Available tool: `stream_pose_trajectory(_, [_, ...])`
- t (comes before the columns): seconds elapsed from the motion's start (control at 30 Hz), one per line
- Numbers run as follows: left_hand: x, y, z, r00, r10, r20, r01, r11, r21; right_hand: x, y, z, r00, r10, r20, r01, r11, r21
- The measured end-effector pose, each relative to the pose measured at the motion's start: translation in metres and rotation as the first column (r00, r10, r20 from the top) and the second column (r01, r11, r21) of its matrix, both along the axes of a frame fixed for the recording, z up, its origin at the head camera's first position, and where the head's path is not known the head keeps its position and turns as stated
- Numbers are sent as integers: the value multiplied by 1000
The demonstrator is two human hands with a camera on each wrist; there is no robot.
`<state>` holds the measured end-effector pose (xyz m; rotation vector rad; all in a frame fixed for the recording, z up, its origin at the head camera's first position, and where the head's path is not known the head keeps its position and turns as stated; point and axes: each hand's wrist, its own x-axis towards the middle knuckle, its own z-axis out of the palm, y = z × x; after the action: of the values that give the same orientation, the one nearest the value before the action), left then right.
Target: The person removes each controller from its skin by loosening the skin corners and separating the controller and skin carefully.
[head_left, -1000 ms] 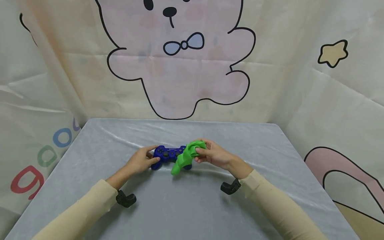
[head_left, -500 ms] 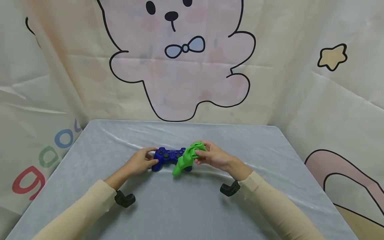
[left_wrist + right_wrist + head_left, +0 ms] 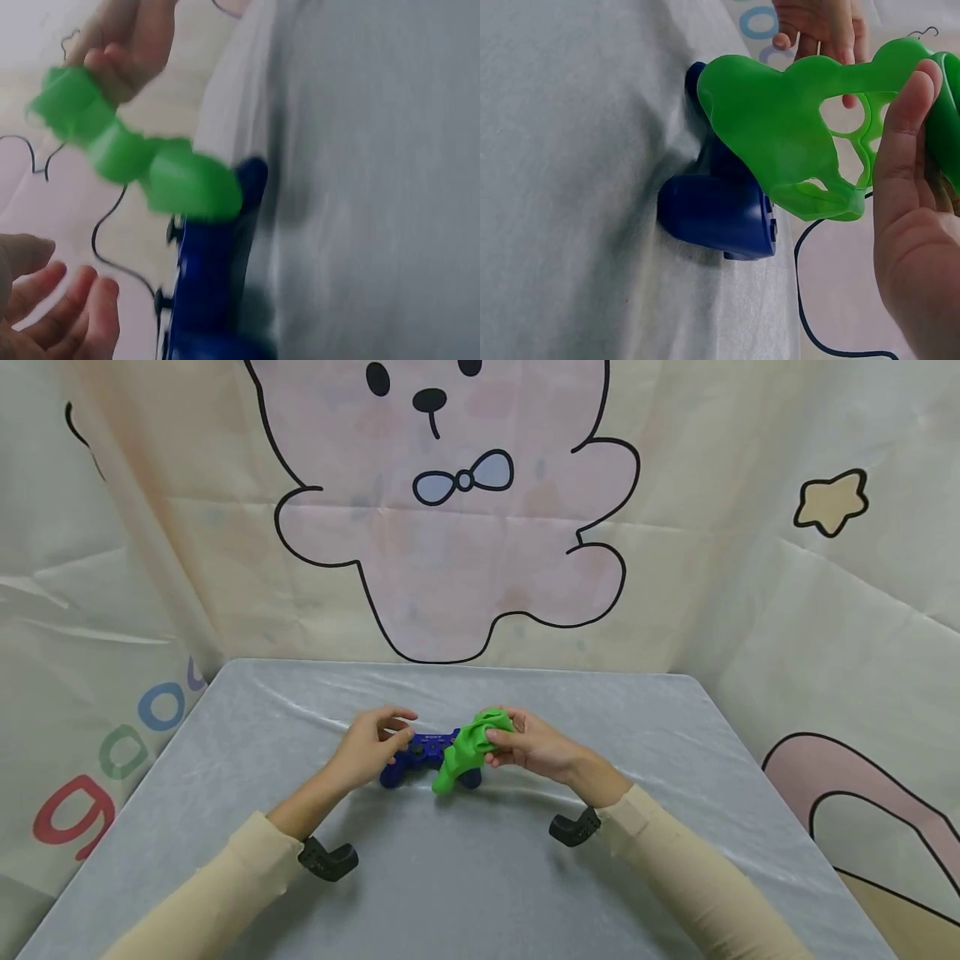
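Note:
A blue game controller (image 3: 431, 750) lies on the grey cloth at mid-table, its left side partly behind my left hand. My left hand (image 3: 367, 750) hovers just over that side, thumb and fingers apart and nothing between them; the left wrist view shows these fingers (image 3: 97, 319) loosely bent. My right hand (image 3: 542, 752) pinches one end of a bright green silicone controller cover (image 3: 467, 756). In the right wrist view the thin, floppy cover (image 3: 769, 120) has cut-out holes, and one end hangs over the controller's right side. The cover hides part of the controller's face in the head view.
Grey cloth (image 3: 465, 877) covers the table, with a few creases near the controller. A printed fabric curtain (image 3: 675, 585) stands behind its far edge and along the sides. A black wrist camera (image 3: 327, 860) sits at the left cuff, another wrist camera (image 3: 574, 828) at the right.
My left hand has let go of the controller's left grip and moved up and right above it. My right hand still holds the green cover, which has shifted only slightly.

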<state>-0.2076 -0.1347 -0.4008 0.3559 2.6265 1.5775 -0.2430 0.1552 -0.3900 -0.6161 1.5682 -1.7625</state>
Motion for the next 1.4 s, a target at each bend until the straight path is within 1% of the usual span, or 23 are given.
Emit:
stream_pose_trajectory(0.1, [2,11,-1,994,-77,73,68,991,112,-1,-2,2,1000,8,1,-8,1000,-13])
stream_pose_trajectory(0.17, [3,16,-4,983,-125,133,103,982,161,-1,-3,4,1000,19,5,-18,1000,-22])
stream_pose_trajectory(0.2, [3,18,-6,975,-146,166,115,976,185,-1,-3,5,1000,26,4,-26,999,-28])
stream_pose_trajectory(0.27, [3,23,-10,955,-181,237,129,967,220,-1,-4,6,999,43,3,-43,998,-44])
stream_pose_trajectory(0.37, [3,28,-15,923,-237,303,161,953,257,-1,-3,8,997,71,-1,-71,994,-78])
stream_pose_trajectory(0.5, [4,32,-21,881,-302,364,207,938,277,0,0,10,995,99,-8,-100,989,-106])
stream_pose_trajectory(0.6, [6,34,-25,841,-354,408,245,923,297,0,3,10,993,120,-14,-121,987,-107])
stream_pose_trajectory(0.63, [7,34,-26,831,-368,416,252,917,308,0,5,9,992,128,-14,-128,986,-105])
stream_pose_trajectory(0.67, [7,34,-28,825,-376,422,252,913,322,0,6,8,991,134,-15,-135,986,-102])
stream_pose_trajectory(0.7, [7,33,-30,822,-382,423,246,907,341,0,7,7,990,138,-11,-139,985,-102])
stream_pose_trajectory(0.73, [8,32,-31,824,-379,420,235,904,356,0,9,6,990,141,-6,-141,985,-100])
stream_pose_trajectory(0.77, [8,31,-33,832,-372,412,221,903,368,0,10,3,990,140,1,-139,986,-97])
stream_pose_trajectory(0.83, [7,28,-37,851,-343,397,186,905,384,-1,13,-3,992,127,25,-125,989,-75])
stream_pose_trajectory(0.87, [7,26,-39,862,-322,391,170,911,375,-1,15,-7,992,119,30,-117,991,-60])
stream_pose_trajectory(0.93, [8,23,-40,882,-283,377,155,930,334,-1,18,-14,994,99,49,-99,995,-18])
stream_pose_trajectory(1.03, [10,21,-41,907,-226,356,146,960,237,-2,22,-27,995,80,55,-82,996,35])
stream_pose_trajectory(1.1, [12,20,-40,921,-207,330,148,970,195,-2,24,-34,996,76,56,-80,995,58])
stream_pose_trajectory(1.17, [13,19,-39,933,-198,300,150,973,176,-2,26,-40,995,83,49,-87,993,78])
stream_pose_trajectory(1.23, [15,17,-39,941,-194,277,147,972,182,-2,29,-45,994,97,43,-101,990,102])
stream_pose_trajectory(1.33, [17,13,-39,950,-186,251,144,974,176,-2,30,-50,992,124,22,-126,981,148])
stream_pose_trajectory(1.4, [18,10,-39,953,-196,229,160,973,168,-3,30,-53,990,140,-8,-136,973,187])
